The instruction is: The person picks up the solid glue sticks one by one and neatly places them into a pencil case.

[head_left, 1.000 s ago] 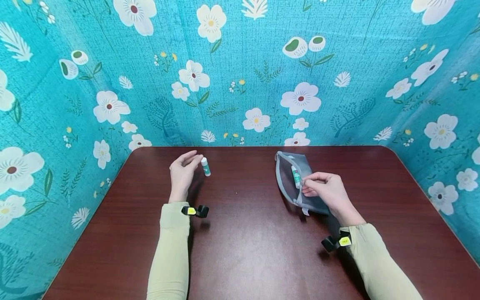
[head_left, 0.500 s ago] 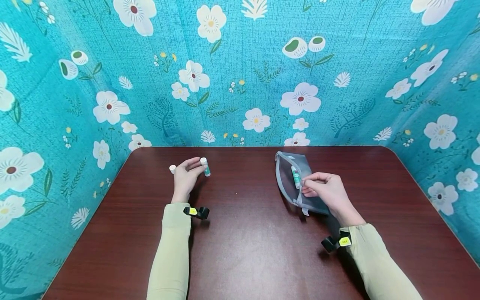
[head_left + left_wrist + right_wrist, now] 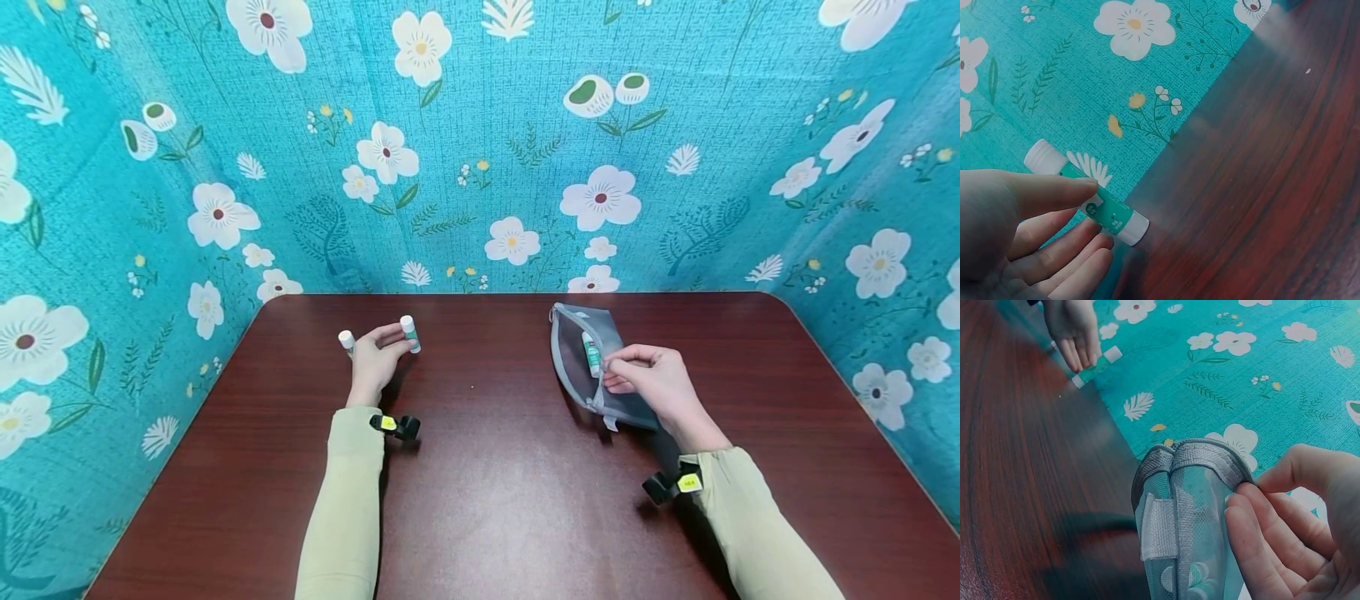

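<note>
Toward the back left of the table, my left hand (image 3: 375,362) has its thumb and fingers around a green-and-white glue stick (image 3: 411,335), which stands upright. The left wrist view shows the thumb across the label of this glue stick (image 3: 1107,209), with the fingers behind it. Just left of that hand is a second white-capped stick (image 3: 347,340), its lower part hidden. My right hand (image 3: 648,379) pinches the edge of a grey mesh zipper pouch (image 3: 630,408), holding its mouth apart. Inside the pouch lies another glue stick (image 3: 591,354).
A dark reddish-brown wooden table (image 3: 480,467) carries everything. Blue flowered cloth (image 3: 465,167) hangs around its back and sides. A fabric tab (image 3: 1161,528) sticks out from the pouch's zipper end.
My left hand has shifted right and slightly nearer, closing thumb and fingers on the glue stick and uncovering the white-capped stick at its left. My right hand and the pouch stay put.
</note>
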Action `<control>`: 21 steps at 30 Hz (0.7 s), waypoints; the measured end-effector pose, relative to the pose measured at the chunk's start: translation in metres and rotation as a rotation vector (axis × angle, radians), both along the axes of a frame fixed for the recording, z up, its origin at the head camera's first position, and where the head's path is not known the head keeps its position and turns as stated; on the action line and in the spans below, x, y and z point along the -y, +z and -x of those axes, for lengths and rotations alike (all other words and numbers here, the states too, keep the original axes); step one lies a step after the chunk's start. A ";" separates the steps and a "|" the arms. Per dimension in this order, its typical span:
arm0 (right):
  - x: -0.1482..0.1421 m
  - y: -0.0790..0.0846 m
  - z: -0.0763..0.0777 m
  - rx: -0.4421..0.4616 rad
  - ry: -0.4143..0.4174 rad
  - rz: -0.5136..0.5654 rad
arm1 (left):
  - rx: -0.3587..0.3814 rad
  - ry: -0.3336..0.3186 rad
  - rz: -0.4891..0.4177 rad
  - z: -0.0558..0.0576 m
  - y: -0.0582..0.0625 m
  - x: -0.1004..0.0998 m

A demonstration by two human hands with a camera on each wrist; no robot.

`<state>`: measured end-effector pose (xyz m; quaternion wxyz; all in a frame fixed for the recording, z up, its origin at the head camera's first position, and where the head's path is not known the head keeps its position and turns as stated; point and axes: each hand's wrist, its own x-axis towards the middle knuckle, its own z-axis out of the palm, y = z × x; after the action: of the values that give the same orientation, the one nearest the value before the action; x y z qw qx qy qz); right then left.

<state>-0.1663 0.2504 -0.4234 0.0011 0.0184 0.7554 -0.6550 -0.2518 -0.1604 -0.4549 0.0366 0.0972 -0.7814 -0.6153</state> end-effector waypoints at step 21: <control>-0.002 0.002 -0.001 -0.005 -0.004 0.001 | -0.041 -0.011 0.091 0.000 -0.002 -0.011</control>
<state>-0.1653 0.2520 -0.4218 -0.0021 0.0185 0.7549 -0.6556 -0.2518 -0.1498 -0.4569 0.0535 0.0785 -0.8081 -0.5813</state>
